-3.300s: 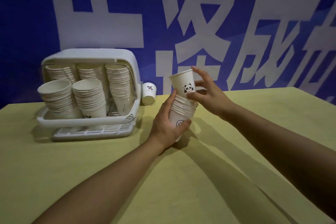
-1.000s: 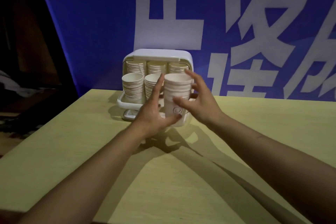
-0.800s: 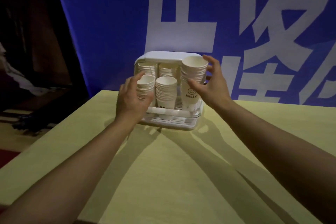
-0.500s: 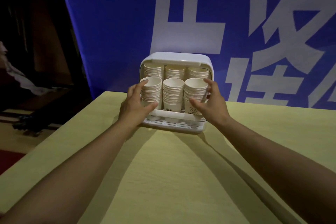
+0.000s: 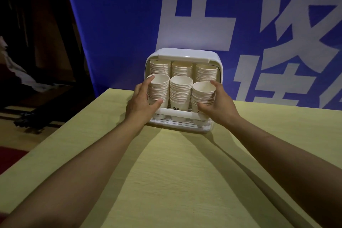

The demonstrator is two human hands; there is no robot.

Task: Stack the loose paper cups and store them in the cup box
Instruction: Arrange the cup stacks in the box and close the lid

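Three front cup stacks now fill the cup box [image 5: 183, 55] at frame centre; right stack [image 5: 203, 96] just seated. Left hand [image 5: 141, 102] and right hand [image 5: 219, 104] fingers curl around outer stacks; storing looks nearly done.

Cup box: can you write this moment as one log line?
cup box: six stacks inside | left hand: holds front left stack | right hand: holds front right stack

The white cup box [image 5: 182, 55] is standing open-fronted on the counter [image 5: 166, 172]. Six stacks of white paper cups [image 5: 181, 89] are sitting upright inside, three front, three behind.
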